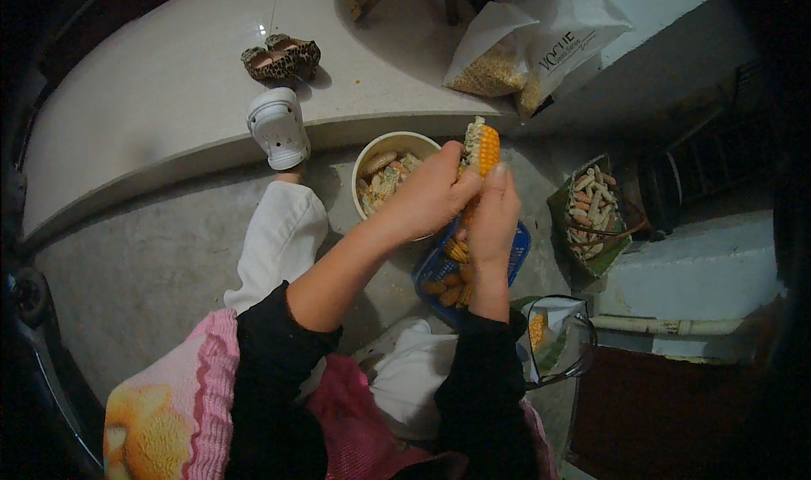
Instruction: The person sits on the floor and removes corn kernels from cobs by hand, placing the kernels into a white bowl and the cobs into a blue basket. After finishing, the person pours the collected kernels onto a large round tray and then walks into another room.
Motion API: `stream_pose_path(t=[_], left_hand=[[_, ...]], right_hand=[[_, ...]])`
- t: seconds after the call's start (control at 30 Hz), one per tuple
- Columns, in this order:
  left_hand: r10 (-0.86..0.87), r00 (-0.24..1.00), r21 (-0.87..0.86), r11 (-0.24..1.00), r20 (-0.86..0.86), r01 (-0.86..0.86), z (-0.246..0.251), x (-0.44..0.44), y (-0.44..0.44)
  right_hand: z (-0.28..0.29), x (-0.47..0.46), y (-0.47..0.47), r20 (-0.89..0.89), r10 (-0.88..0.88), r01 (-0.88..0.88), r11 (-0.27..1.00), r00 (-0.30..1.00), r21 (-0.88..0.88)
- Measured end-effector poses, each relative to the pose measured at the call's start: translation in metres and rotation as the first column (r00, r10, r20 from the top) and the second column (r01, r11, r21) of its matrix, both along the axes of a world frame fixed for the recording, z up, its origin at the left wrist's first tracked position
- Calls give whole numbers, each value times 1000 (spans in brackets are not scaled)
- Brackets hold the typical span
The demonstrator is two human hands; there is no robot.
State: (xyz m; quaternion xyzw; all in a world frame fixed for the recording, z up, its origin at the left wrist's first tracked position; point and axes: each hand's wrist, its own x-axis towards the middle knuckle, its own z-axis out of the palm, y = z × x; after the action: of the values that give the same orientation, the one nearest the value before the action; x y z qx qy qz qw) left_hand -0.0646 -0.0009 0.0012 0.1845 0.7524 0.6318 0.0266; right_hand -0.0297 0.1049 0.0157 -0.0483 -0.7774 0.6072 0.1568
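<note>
Both hands are closed around a partly stripped corn cob [483, 147]. Orange-yellow kernels remain along its right side, while its left side is bare and pale. My left hand [434, 188] grips it from the left. Against the cob's lower right, my right hand [496, 204] has its thumb by the kernels. The fingers hide the lower part of the cob. Beneath my left forearm stands a cream bucket [356, 185] containing bare cobs [382, 185]. A blue plastic basket [522, 245] with yellow corn ears [451, 287] sits under my right forearm, partly covered by it.
A green bag [557, 220] of bare cobs stands at right, above another bag [561, 315] with yellow kernels inside. Clear plastic bags [488, 71] of kernels and leopard-print shoes [282, 62] rest on the raised tiled step [190, 55]. My foot in a white clog [279, 128] touches its edge.
</note>
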Motion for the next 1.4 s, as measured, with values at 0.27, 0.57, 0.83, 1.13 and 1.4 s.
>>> stream_pose_path(t=[0.27, 0.57, 0.83, 1.13, 1.4], left_hand=[[-447, 821, 641, 756, 355, 134, 7, -1, -9], [-811, 573, 981, 10, 121, -193, 4, -8, -9], [-773, 618, 978, 17, 146, -210, 20, -4, -13], [91, 988, 151, 982, 128, -110, 0, -10, -5], [-307, 890, 689, 724, 338, -12, 29, 1, -1]], right_hand=[[10, 1, 8, 191, 243, -97, 822, 951, -561], [19, 3, 25, 81, 263, -79, 545, 961, -835], [21, 5, 28, 4, 292, -153, 513, 956, -845], [21, 3, 30, -1, 351, -172, 458, 936, -872], [25, 5, 29, 36, 483, -201, 431, 875, -880]])
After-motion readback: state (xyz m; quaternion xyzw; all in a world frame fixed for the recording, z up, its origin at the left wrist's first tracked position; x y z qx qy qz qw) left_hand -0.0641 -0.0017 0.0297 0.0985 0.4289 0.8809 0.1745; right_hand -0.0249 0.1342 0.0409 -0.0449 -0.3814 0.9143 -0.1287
